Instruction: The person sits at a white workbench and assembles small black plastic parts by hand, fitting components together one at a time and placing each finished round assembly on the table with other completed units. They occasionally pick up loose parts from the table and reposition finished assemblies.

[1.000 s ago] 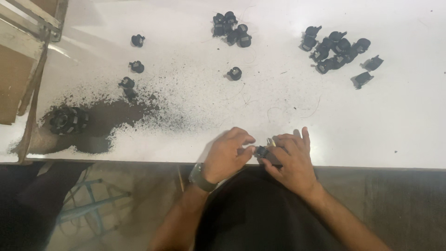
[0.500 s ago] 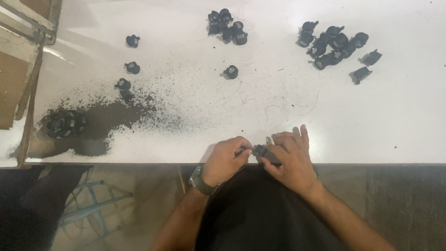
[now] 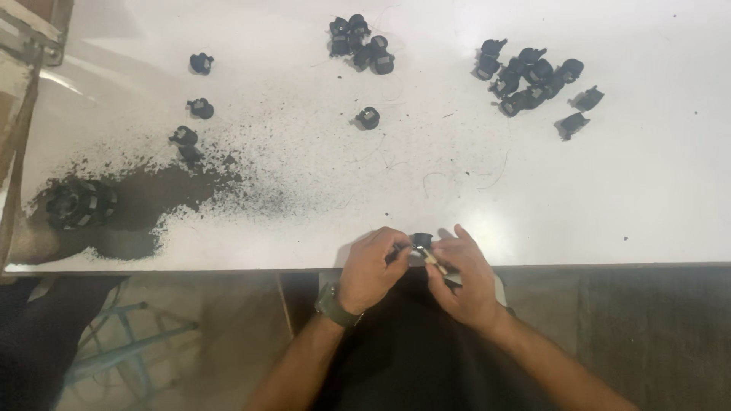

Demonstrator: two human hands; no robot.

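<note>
Black part: small black moulded plastic piece (image 3: 421, 241), pinched between both hands at the near edge of the bench, just over the person's lap.
Left hand: the left hand (image 3: 371, 268), with a dark wristwatch (image 3: 333, 304) on its wrist, has its grip closed narrowly on the left side of the part, fingertips curled in.
Right hand: the right hand (image 3: 466, 275) closes on the part's right side and also carries a slim pale stick-like tool (image 3: 435, 261); the view is too small to tell whether it is a blade or a pick.
Doing it well: I judge the work wants the part braced firmly by the left fingers while the tool tip is worked in short strokes, angled away from the fingertips.
Bench: glossy white flat bench (image 3: 624, 190), hard and smooth, reflecting light at the far left.
Residue: matt black powdery grit (image 3: 228, 179) spread over the left half, thickest towards the near left, thinning to specks in the middle.
Round piece: dark ribbed ring-shaped piece (image 3: 76, 202) sitting in the thickest grit at the left.
Far middle heap: cluster of knobbly black parts (image 3: 358, 42), touching one another.
Far right heap: looser cluster of similar black parts (image 3: 533, 76), two lying just apart.
Strays: single black parts (image 3: 201, 108) scattered down the left, and one lone part (image 3: 368, 117) near the middle.
</note>
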